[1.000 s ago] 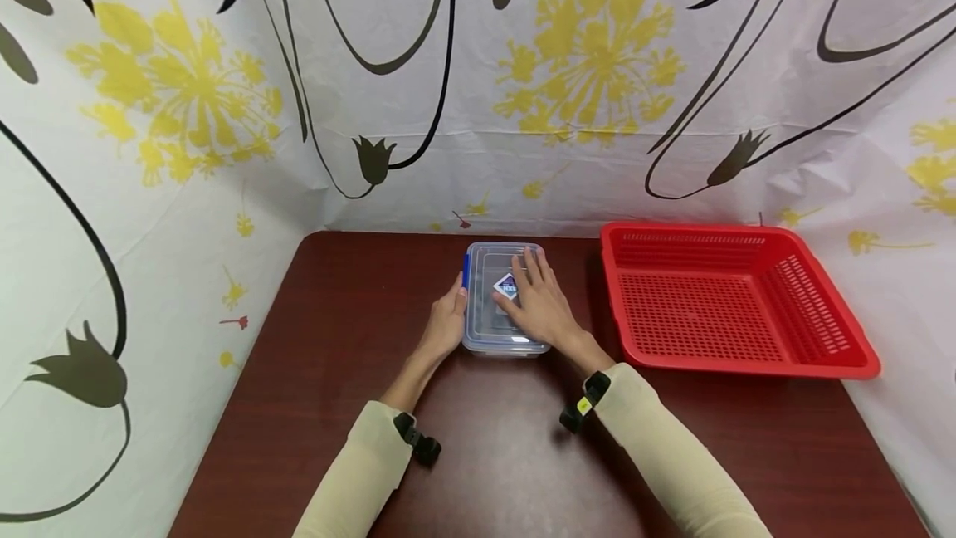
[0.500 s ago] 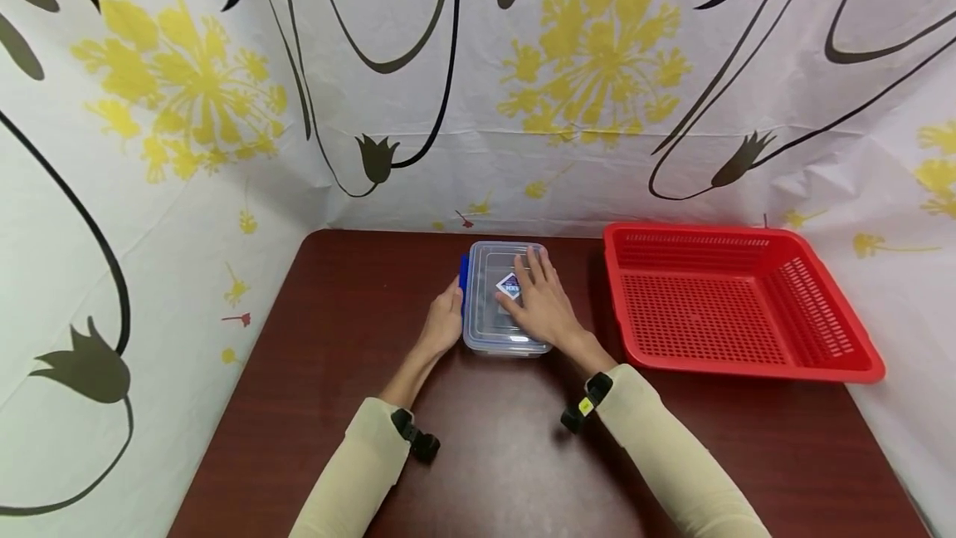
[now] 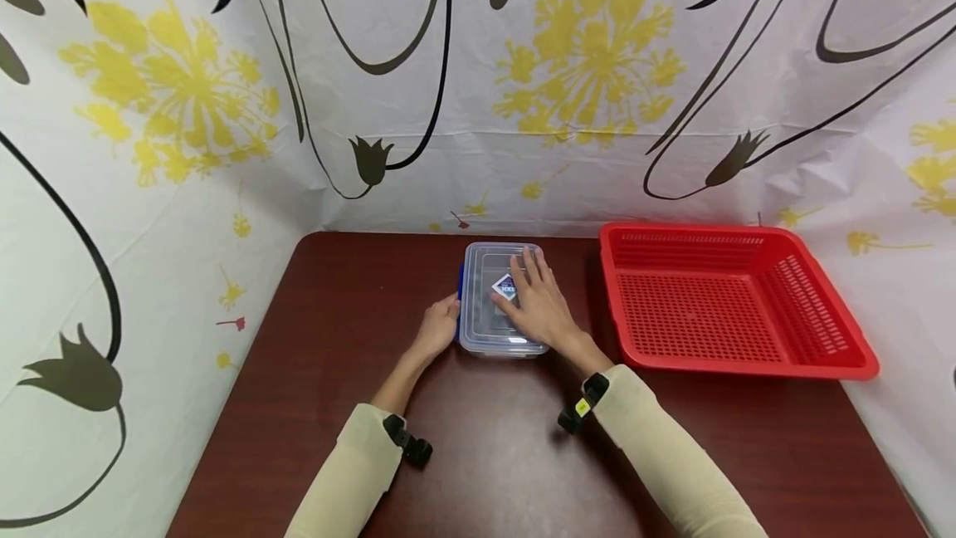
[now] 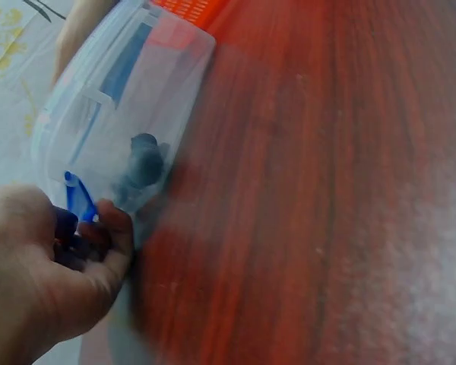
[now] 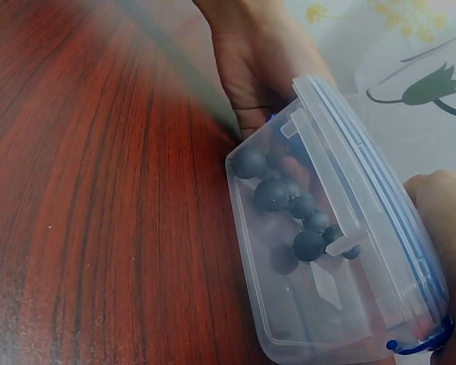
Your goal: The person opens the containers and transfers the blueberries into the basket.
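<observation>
A clear plastic food container [image 3: 481, 324] with a transparent lid, blue edging and a diamond-shaped label [image 3: 504, 286] lies on the table. Through its wall in the right wrist view show several dark round balls [image 5: 272, 195]. My left hand [image 3: 436, 329] is at the container's left side, its fingers curled about the blue side latch [image 4: 77, 199], which tilts away from the wall in the left wrist view. Spread flat over the lid, my right hand [image 3: 543, 305] rests with straight fingers. Another blue latch [image 5: 422, 342] shows at the near end in the right wrist view.
To the right of the container stands a red perforated plastic basket [image 3: 747, 370]. The brown wooden table [image 3: 358, 289] ends at the back against a white sheet [image 3: 478, 106] with a flower print, which also hangs along the sides.
My left hand has slid toward the near end along the container's left side, and the blue latch there now sticks out further. My right hand has stayed on the lid.
</observation>
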Available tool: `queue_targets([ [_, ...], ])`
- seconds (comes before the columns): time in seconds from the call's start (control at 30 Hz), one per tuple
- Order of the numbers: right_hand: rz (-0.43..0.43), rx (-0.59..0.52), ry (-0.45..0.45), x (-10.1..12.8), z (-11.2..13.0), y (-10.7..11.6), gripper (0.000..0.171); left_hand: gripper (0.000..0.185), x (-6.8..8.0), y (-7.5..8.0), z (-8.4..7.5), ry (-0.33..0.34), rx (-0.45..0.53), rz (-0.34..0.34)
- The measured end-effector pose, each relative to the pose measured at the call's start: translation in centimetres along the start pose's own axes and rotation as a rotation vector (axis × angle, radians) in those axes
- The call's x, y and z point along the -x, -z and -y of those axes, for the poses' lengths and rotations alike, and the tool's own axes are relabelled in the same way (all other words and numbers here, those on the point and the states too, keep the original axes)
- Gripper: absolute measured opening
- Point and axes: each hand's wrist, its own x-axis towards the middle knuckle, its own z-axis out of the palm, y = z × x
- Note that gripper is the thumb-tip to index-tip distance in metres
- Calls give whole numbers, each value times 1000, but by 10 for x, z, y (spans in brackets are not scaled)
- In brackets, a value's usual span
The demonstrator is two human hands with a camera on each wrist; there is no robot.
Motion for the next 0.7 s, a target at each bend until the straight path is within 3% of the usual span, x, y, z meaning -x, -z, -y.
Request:
queue_targets([
  [0.27,-17,1,-4,0,0,0,88,46,0,5,-14,88,6,-56],
  [0.4,-26,-13,-4,1,-1,1,87,54,-2,6,-19,87,-66,-98],
  [0.57,-48,-49,2,1,-2,0,84,67,-3,7,-28,-9,-170,-92],
  [0.7,-79,-157,-15,2,-3,1,84,74,-2,7,-36,-125,-269,-68],
])
